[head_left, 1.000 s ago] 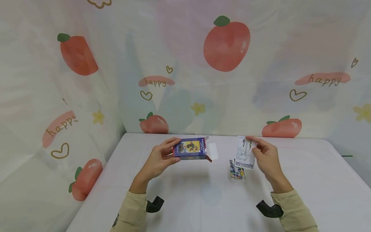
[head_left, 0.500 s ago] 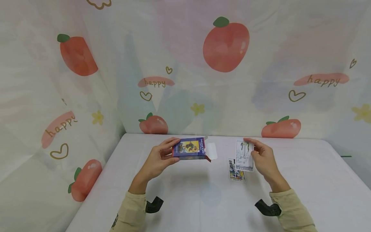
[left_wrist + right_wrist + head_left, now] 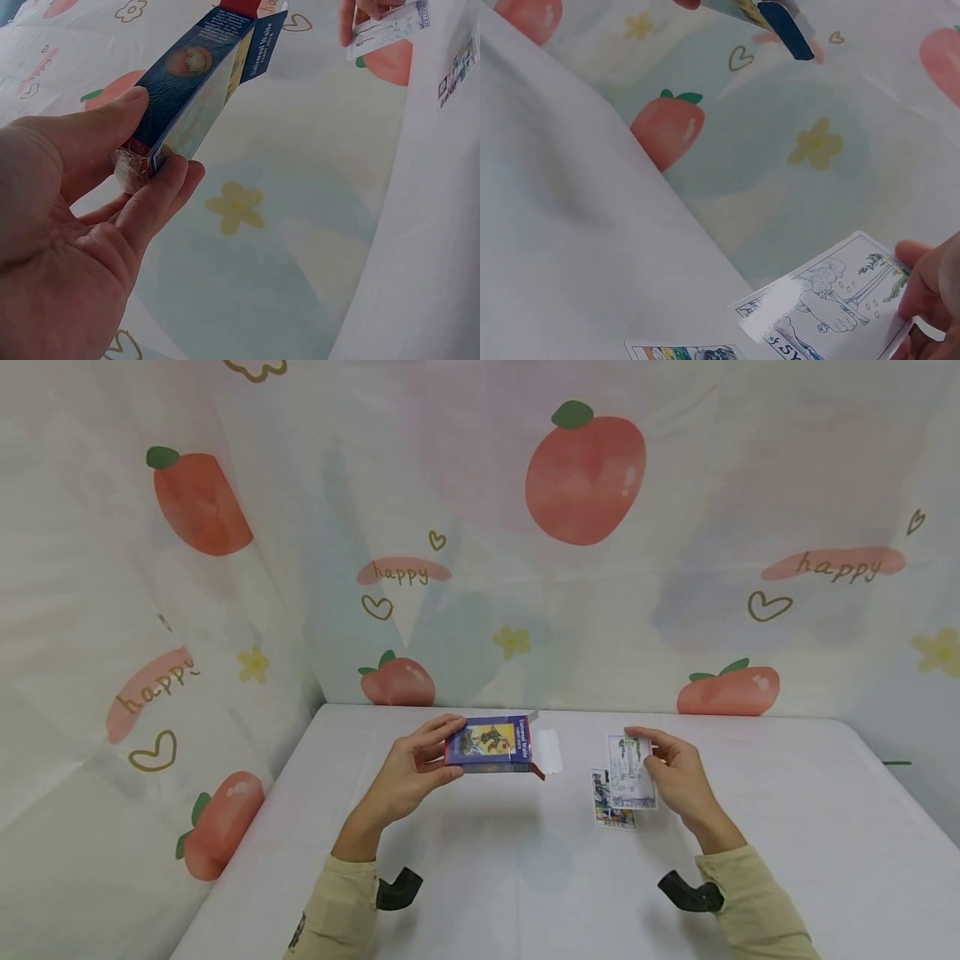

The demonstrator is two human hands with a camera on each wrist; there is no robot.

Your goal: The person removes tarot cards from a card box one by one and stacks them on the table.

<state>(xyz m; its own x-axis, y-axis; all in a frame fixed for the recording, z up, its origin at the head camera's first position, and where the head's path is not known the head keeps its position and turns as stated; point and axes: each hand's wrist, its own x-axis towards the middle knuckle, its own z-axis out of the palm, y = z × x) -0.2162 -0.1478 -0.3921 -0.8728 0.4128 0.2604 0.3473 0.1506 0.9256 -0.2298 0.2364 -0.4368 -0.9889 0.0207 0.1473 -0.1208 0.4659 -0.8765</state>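
My left hand point(image 3: 401, 781) grips a blue tarot card box point(image 3: 491, 743) by its closed end, thumb and fingers on opposite sides. The box lies sideways above the table, its flap point(image 3: 550, 752) open toward the right. Between thumb and fingers, my right hand point(image 3: 686, 781) pinches a pale tarot card point(image 3: 632, 777) reading Ace of Swords. In the right wrist view the edge of another card point(image 3: 747, 306) shows behind this card point(image 3: 840, 307). Below it, a Death card point(image 3: 617, 819) lies face up on the table, partly covered from the head view.
A white cloth covers the table point(image 3: 517, 877). Behind it and on the left hang printed fabric walls point(image 3: 465, 635) with red fruit and "happy" lettering. Black wrist mounts point(image 3: 400, 889) stick out from both sleeves.
My right hand has moved the Ace of Swords card slightly down and left, so it overlaps more of the Death card. The left hand and box have stayed nearly still.
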